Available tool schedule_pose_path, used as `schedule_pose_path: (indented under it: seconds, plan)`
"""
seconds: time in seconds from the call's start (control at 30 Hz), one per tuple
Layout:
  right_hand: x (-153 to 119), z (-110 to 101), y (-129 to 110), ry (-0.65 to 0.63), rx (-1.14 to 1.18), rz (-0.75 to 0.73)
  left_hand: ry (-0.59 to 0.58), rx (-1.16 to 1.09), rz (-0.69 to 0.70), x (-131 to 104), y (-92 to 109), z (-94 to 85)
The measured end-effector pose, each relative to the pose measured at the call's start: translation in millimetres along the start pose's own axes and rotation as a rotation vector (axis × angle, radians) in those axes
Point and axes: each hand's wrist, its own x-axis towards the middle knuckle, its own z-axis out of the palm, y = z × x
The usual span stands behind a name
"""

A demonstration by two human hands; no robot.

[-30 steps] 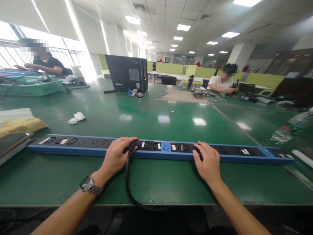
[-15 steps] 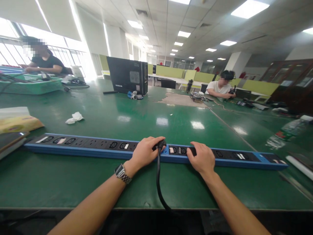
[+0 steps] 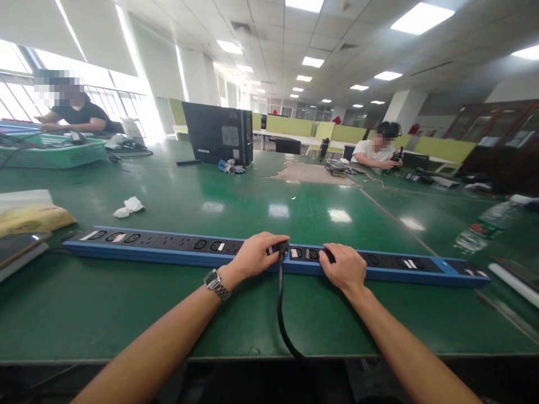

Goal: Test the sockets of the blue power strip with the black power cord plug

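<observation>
A long blue-and-black power strip (image 3: 168,252) lies across the green table in front of me, with rows of sockets on its top. My left hand (image 3: 257,257), a watch (image 3: 216,283) on its wrist, pinches a black plug (image 3: 283,247) at the middle of the strip. From the plug a thick black cable (image 3: 280,303) hangs down over the table's front edge. I cannot tell how far the plug sits in its socket. To the right, my right hand (image 3: 344,266) is closed round the strip, thumb on the near side, fingers partly hidden.
A computer case (image 3: 219,134) stands at the back with gloves (image 3: 231,166) beside it. Crumpled tissue (image 3: 129,206) lies left; a plastic bottle (image 3: 484,224) lies right. A green basket (image 3: 54,154) is far left. Two people sit across the table (image 3: 236,207).
The strip's left end has shifted right and its right end slightly left. My left hand and the plug have moved a little right; my right hand keeps its grip. The view has shifted slightly.
</observation>
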Motion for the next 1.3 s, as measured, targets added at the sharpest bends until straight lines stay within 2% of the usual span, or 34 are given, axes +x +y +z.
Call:
schedule_pose_path:
  seconds: [0.07, 0.2, 0.33, 0.43, 0.57, 0.67, 0.73, 0.87, 0.93, 1.03, 1.17, 1.3]
  plan:
    - [-1, -2, -1, 0.039, 0.058, 0.012, 0.05, -0.005, -0.007, 5, 6, 4.7]
    - [-2, -8, -13, 0.123, 0.383, -0.002, 0.132, 0.028, 0.019, 16, 25, 21.8]
    - [-2, -11, -37, 0.078, 0.609, 0.071, 0.073, 0.08, 0.074, 21, 39, 36.5]
    - [-2, -12, -47, -0.002, 0.676, 0.143, 0.035, 0.113, 0.079, 18, 41, 39.7]
    - [-4, -16, -40, -0.059, 0.831, 0.206, 0.006, 0.107, 0.057, 15, 40, 37.0]
    - [-4, -22, -30, -0.021, 1.012, 0.396, 0.015, 0.113, 0.049, 15, 37, 34.3]
    - [-2, -27, -28, -0.071, 1.096, 0.484, -0.005, 0.11, 0.068, 15, 34, 34.0]
    - [3, -37, -37, -0.371, 1.041, 0.423, -0.009, 0.116, 0.066, 14, 33, 35.4]
    - [5, -40, -41, -0.431, 1.013, 0.433, 0.002, 0.124, 0.029, 13, 33, 33.6]
    - [7, -47, -33, -0.391, 1.033, 0.593, -0.044, 0.159, -0.015, 10, 29, 26.5]
    - [12, -60, 1, -0.276, 0.971, 0.805, -0.182, 0.25, -0.08, 8, 22, 19.3]
    - [18, -65, 22, -0.356, 0.816, 0.735, -0.222, 0.271, -0.166, 10, 25, 19.6]
